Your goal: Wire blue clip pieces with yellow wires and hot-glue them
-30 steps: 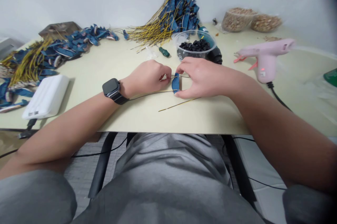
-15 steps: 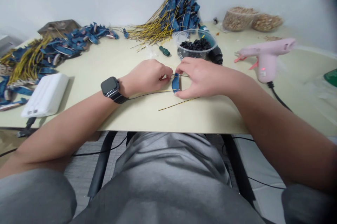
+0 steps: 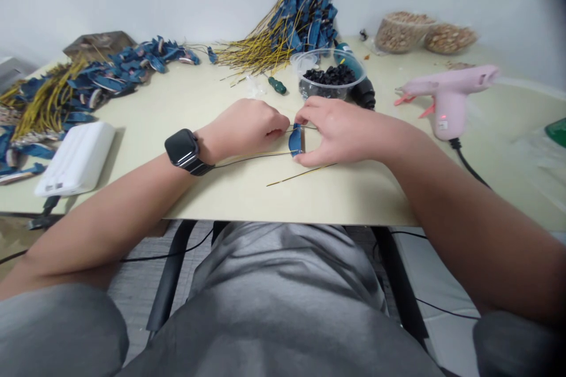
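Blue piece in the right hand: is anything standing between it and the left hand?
No obstacle shows. The left hand is close beside the blue piece, only a thin wire crossing the gap; the right hand holds the piece at both ends.

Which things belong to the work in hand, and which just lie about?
In hand:
- blue piece, in the right hand
- thin wires, one seemingly in the left hand

Probably just lying about:
- white power bank
- green handle
- pink glue gun, use unclear

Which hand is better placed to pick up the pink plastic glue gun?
Probably the right hand, which is nearer the glue gun, though it holds a small blue half-moon piece. The left hand would have to reach across the right arm.
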{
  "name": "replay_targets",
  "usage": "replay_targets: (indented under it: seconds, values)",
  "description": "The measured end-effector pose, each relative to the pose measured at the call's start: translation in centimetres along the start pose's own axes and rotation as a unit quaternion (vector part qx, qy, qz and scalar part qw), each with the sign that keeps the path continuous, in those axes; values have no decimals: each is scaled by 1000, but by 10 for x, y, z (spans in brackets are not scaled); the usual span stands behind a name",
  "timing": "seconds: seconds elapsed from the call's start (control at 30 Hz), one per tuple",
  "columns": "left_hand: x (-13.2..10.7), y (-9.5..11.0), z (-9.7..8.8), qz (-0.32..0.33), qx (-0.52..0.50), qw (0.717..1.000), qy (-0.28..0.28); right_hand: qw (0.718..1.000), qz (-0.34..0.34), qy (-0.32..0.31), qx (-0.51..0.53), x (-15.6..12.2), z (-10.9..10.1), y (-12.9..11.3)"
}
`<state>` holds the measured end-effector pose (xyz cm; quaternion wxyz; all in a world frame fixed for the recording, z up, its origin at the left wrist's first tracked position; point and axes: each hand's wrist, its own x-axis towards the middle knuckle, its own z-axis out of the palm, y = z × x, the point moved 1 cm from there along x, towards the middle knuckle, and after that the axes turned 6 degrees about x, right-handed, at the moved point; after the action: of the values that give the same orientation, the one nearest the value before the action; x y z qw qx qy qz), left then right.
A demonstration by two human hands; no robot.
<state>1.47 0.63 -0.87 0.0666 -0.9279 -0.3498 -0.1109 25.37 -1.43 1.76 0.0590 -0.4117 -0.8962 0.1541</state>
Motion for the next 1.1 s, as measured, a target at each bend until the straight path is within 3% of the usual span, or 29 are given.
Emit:
replay_targets:
  seconds: [0.73,1.1]
  values:
    - [-10,-4,-27,-22,193,975,-104,1000,22,-16,5,0,-3,-5]
    - [-26,-40,-32,-90,182,971,-127,999,35,-25,-7,0,-4,-8]
